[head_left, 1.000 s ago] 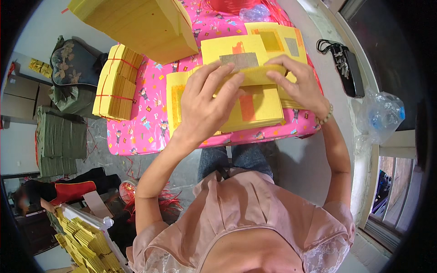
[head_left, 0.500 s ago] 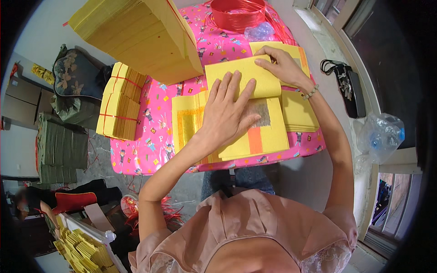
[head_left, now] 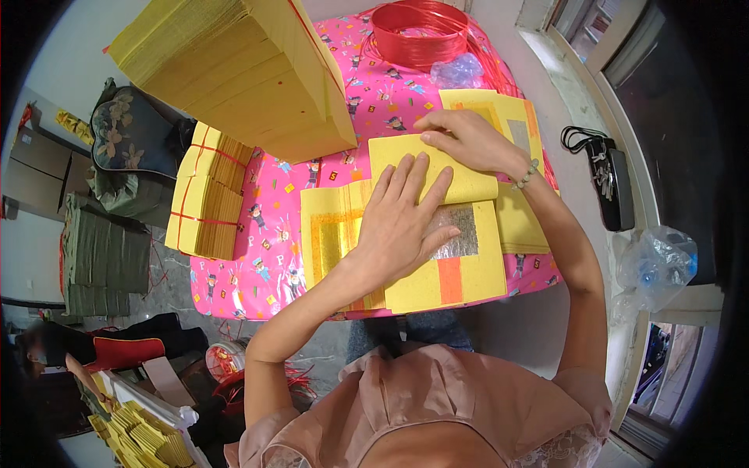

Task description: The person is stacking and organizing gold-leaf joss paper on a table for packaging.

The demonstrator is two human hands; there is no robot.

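Note:
My left hand (head_left: 402,218) lies flat with fingers spread, holding down a folded yellow paper sheet (head_left: 390,160). Under it is a yellow sheet with a silver foil square (head_left: 460,234) and an orange stripe. My right hand (head_left: 472,142), a beaded bracelet at its wrist, is at the far edge of the folded part, its fingers bent and close to the thumb there. To the left, partly under my left wrist, are yellow sheets with a gold foil patch (head_left: 331,242). More yellow sheets (head_left: 524,222) lie to the right, and foil-marked ones (head_left: 511,117) beyond my right hand.
A tall yellow paper stack (head_left: 242,86) and a red-tied yellow bundle (head_left: 204,195) stand at the left of the pink-covered table (head_left: 265,288). Red strapping coil (head_left: 417,39) sits at the back. A black pouch with keys (head_left: 605,179) rests on the right sill. Another person (head_left: 58,351) works at lower left.
My right hand has slid left along the far edge of the folded sheet, its fingers drawing closer together. My left hand stays flat on the paper. The whole view has shifted slightly.

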